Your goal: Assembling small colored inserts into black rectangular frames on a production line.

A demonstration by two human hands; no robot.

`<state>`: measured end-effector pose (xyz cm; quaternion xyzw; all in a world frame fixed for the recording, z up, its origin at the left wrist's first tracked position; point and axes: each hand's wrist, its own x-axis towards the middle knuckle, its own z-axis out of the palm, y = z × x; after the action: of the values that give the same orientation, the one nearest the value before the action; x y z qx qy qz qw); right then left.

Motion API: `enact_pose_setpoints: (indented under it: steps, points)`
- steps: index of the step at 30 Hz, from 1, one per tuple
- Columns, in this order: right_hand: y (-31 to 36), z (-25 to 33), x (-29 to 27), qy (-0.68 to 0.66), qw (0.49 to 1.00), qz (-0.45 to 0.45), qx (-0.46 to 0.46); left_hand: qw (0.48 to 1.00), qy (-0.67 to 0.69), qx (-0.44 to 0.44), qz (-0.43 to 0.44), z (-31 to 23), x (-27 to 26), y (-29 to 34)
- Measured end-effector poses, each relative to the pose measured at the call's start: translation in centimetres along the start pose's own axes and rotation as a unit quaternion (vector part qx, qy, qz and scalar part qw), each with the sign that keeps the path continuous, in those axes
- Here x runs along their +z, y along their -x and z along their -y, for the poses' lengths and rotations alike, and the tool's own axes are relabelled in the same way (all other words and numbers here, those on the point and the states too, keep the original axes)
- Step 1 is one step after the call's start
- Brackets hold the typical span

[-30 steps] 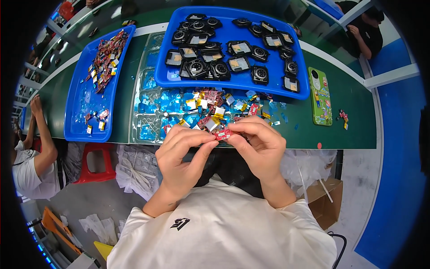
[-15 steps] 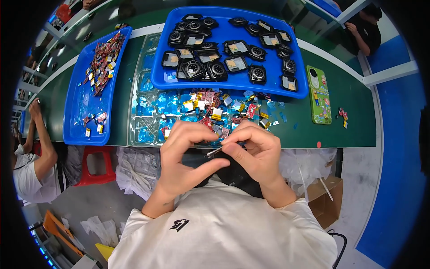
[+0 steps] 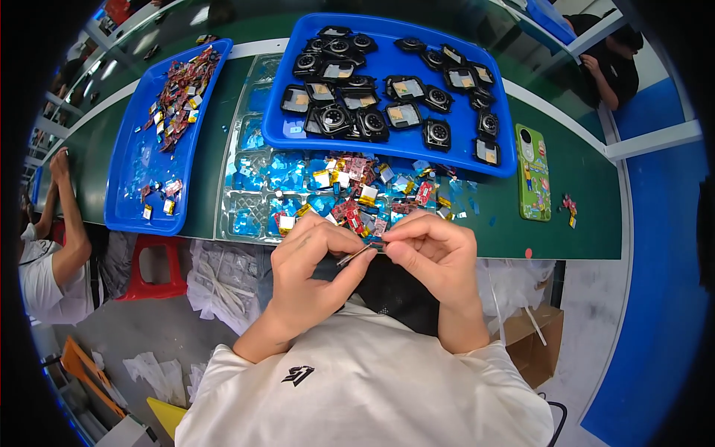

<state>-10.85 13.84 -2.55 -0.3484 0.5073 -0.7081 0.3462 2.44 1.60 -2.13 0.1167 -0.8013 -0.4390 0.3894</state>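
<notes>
Since the earlier frame, left hand (image 3: 313,257) tilted the thin metal tool (image 3: 354,254) toward the small part (image 3: 376,242) pinched by right hand (image 3: 428,249); keep both steady.

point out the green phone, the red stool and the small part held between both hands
green phone (image 3: 534,173), head view, middle of its back cover
red stool (image 3: 154,270), head view, on its seat under the bench edge
small part (image 3: 363,250), head view, on the thin piece pinched between left hand (image 3: 309,272) and right hand (image 3: 436,257)

Tiny flat part (image 3: 372,244) pinched in your fingers, too small to tell, mostly hidden by your left hand (image 3: 316,257) and right hand (image 3: 432,253).
</notes>
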Motion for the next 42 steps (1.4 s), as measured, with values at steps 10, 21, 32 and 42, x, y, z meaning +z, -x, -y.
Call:
enact_pose_setpoints:
  steps: [10,21,32,42]
  points:
    - [-0.2,0.0,-0.2,0.160,0.974,0.037,-0.154,0.964,0.164,-0.199,0.058,-0.7,-0.3,0.4]
    - [-0.8,-0.4,0.1,-0.037,0.998,-0.043,-0.030,0.981,0.132,-0.141,0.031,1.9,1.1,-1.4]
    - [-2.3,-0.3,-0.1,0.146,0.973,-0.119,-0.129,0.990,0.132,-0.030,0.033,1.2,0.8,-2.8]
    - [-7.0,3.7,-5.5,0.620,0.755,-0.019,-0.211,0.920,0.338,-0.196,-0.007,0.5,0.2,0.7]
